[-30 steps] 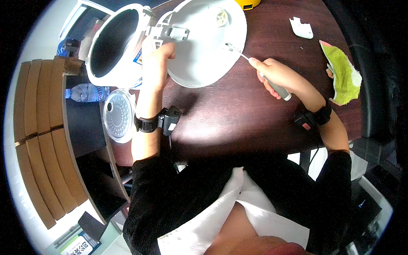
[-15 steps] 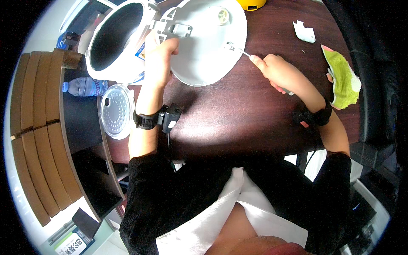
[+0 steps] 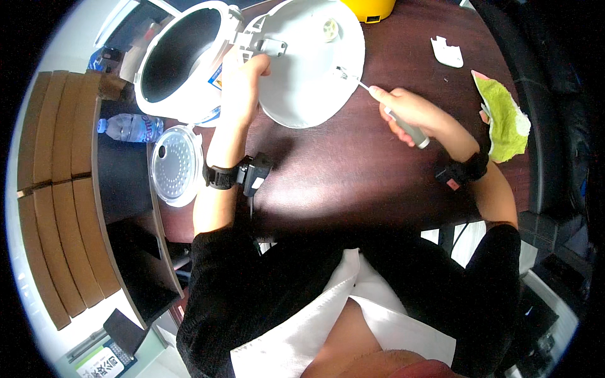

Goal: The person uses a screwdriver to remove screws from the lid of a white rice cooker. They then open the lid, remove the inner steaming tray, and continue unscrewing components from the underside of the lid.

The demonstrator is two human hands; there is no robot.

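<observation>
Two hands of mine are working at the far side of the table (image 3: 328,176). My left hand (image 3: 242,94) is holding the lid (image 3: 302,88) at its left edge, thumb lying by the hinge (image 3: 270,47); the other fingers are mostly hiding, so I cannot tell how tightly they are gripping. My right hand (image 3: 409,113) is closing around the screwdriver (image 3: 413,131), thumb and forefinger pointing along toward the shaft. The shaft is slanting far and left, its tip reaching a small metal part (image 3: 341,72) on the right side of the lid; I cannot tell if it is sitting in a screw.

The lid is standing far, near the middle, inner face showing, a small round yellowish part (image 3: 330,29) sitting in its far area. The white pot (image 3: 192,108) is sitting just left of it, dark inside showing. Nearer, a clear disc with holes (image 3: 178,173) is lying by my left forearm, and a bottle (image 3: 131,128) is lying left of that. On the right, a white piece (image 3: 447,53) is lying far, a green cloth (image 3: 506,123) a bit nearer. Something yellow (image 3: 370,9) is showing at the far edge. Brown boxes (image 3: 69,151) are lining the far left side.
</observation>
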